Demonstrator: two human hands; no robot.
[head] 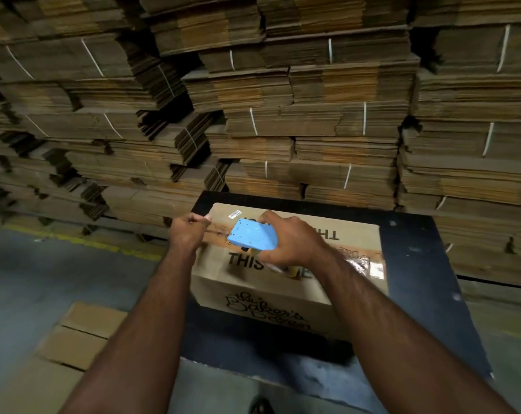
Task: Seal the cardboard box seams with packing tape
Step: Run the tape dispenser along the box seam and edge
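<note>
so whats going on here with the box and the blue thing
A person is taping a cardboard box shut on a black table. The right hand grips a blue tape dispenser held over the top seam, where brown tape already runs across. The left hand pinches at the box's left end, by the tape's start. Bundled flat cardboard is stacked high behind.

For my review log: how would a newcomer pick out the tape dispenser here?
Find the black table before the wall of flat cardboard stacks; one printed cardboard box sits on it. On the box's top seam, the right hand grips the tape dispenser, the only bright blue thing among all the brown.
</note>
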